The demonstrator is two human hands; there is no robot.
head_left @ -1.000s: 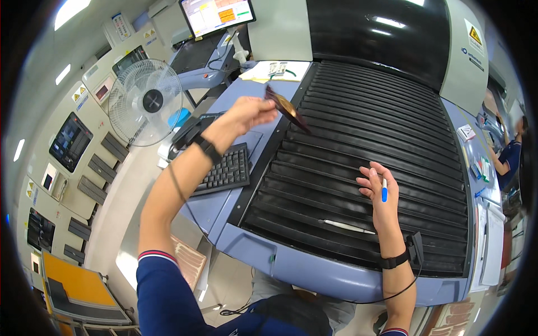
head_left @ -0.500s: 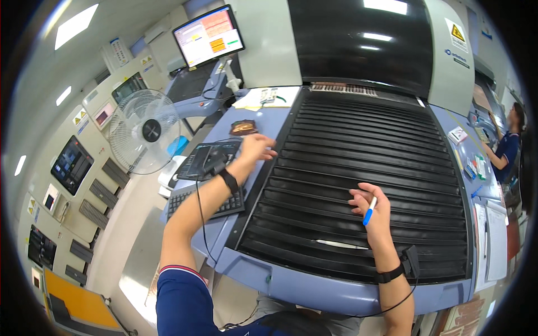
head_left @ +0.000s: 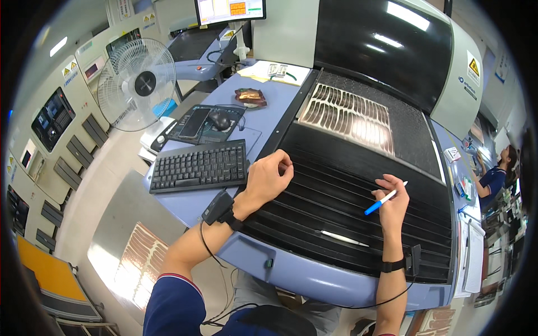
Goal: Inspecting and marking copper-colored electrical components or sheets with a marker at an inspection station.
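My left hand [head_left: 270, 176] is over the left edge of the black bellows cover [head_left: 330, 190], just right of the keyboard [head_left: 199, 167]. Its fingers are curled in, and nothing shows in them. At the right, above the same cover, my right hand [head_left: 394, 204] grips a white marker [head_left: 386, 203] with a blue end. A slim white pen [head_left: 342, 238] lies across the folds between my arms. Beyond the cover, a copper-patterned panel [head_left: 350, 117] rests on the dark machine bed [head_left: 416, 131].
On the left ledge are a mouse [head_left: 219, 119], a phone [head_left: 194, 123] and a brown crumpled packet [head_left: 250, 97]. A fan [head_left: 144, 84] stands further left. The machine's dark hood [head_left: 386, 50] rises behind the bed. At far right, a co-worker [head_left: 493, 179] stands beside a bench.
The bellows cover has folded toward me, and the panel and bed now show in front of the hood. My left hand has come nearer and curled. The marker stays in my right hand.
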